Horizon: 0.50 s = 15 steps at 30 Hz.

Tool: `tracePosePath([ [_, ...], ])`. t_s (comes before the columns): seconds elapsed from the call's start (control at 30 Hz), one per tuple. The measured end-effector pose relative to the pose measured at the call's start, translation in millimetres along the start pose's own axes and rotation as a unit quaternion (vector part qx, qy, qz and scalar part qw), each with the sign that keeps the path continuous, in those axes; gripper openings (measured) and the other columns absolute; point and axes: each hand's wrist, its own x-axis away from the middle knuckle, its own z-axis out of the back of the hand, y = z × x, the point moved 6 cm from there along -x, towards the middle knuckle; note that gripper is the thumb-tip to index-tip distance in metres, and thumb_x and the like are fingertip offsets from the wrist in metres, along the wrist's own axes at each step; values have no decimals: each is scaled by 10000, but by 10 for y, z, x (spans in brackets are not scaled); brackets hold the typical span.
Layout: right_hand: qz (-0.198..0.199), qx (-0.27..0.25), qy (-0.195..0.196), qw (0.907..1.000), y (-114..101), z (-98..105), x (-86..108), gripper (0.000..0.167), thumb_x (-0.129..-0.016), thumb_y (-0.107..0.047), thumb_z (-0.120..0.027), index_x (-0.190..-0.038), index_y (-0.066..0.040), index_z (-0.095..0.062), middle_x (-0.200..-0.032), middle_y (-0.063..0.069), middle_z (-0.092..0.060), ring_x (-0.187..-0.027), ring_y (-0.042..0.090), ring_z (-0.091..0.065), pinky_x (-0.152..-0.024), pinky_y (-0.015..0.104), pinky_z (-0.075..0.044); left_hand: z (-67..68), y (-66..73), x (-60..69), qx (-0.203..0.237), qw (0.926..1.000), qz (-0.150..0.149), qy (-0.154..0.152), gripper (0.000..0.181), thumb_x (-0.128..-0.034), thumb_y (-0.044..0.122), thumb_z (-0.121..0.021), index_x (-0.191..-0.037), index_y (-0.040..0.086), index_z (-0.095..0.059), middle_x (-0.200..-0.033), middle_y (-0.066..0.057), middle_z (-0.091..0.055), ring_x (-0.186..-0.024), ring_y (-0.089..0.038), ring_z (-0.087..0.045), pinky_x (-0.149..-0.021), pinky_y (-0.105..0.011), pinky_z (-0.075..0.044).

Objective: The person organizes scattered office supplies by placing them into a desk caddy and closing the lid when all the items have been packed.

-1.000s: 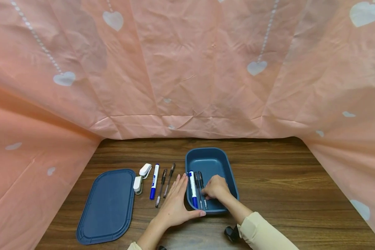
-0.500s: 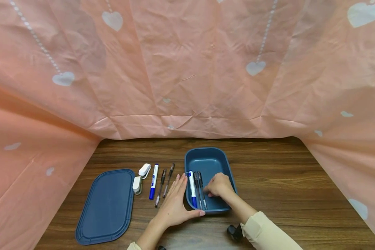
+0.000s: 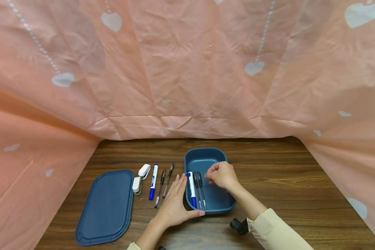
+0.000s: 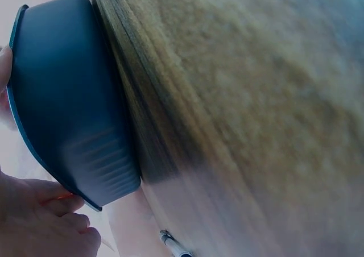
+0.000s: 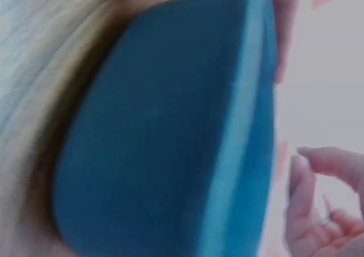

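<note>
– Over the blue box [image 3: 206,154], right hand [image 3: 222,175]: fingers curled, thumb and forefinger drawn together. No object visible in that grip. Looks raised above the rim in the right wrist view.

– Box contents?

– 1 marker [image 3: 192,187] and 2 slim pens [image 3: 201,185], lying against the left side, marker outermost, blue end toward the person. Roughly parallel.

– Left hand?

– Left hand [image 3: 175,205] spans the near-left corner: fingers straight along the left wall, thumb at the near rim. Not clamped on any pen. I read it as bracing the box.

– Step in hand, your call?

– Lining up the pens, I'd say. To do it well: fingertips at mid-barrel, light sideways push, so a pen slides without pivoting. Use the left wall as a fence and close gaps toward the marker.

– Risks?

– Pushing at 1 end would skew a pen. Round barrels probably roll. A hard push could shift the box on the surface [image 3: 275,173], so the left hand's brace matters. Lift fingertips straight up, no drag.

– Outside the box?

– Left of it: 2 loose pens [image 3: 161,185], 1 loose marker [image 3: 153,182], then 2 white staplers [image 3: 136,184] by the lid [image 3: 106,207]. Can't tell if the nearer stapler touches the lid.
</note>
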Motion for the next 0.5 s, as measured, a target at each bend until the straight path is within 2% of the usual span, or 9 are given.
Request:
tracePosePath([
  [0.1, 629, -113, 374, 9973, -171, 171, 19, 109, -812, -193, -767, -765, -105, -723, -629, -6, -704, -578, 100, -653, -500, 222, -451, 1, -6, 1, 21, 10000, -14, 6, 1241, -662, 749, -697, -1536, 22, -199, -1630, -117, -148, -1514, -333, -87, -1202, -539, -177],
  [0.2, 1331, -39, 852, 9874, -307, 355, 81, 114, -820, -221, -771, -798, -123, -717, -661, -16, -700, -594, 74, -623, -529, 211, -472, 6, -2, 3, 27, 10000, -16, 9, 1236, -665, 733, -710, -1538, 26, -195, -1632, -108, -140, -1513, -336, -84, -1201, -546, -176],
  [0.37, 2409, 623, 1306, 9597, -329, 505, 243, 89, -814, -179, -780, -803, -130, -706, -716, -35, -679, -640, 56, -601, -585, 185, -505, -2, 5, 2, -12, 10000, -21, 0, 1238, -664, 740, -705, -1538, 27, -194, -1628, -122, -151, -1514, -334, -79, -1202, -544, -175],
  [0.5, 2934, 869, 1519, 9398, -190, 524, 343, 191, -756, -199, -829, -870, -109, -705, -777, -32, -665, -681, 72, -623, -607, 240, -555, -12, 2, -9, -52, 10000, -13, 33, 1235, -665, 729, -714, -1538, 27, -195, -1627, -123, -156, -1514, -328, -82, -1205, -536, -172],
])
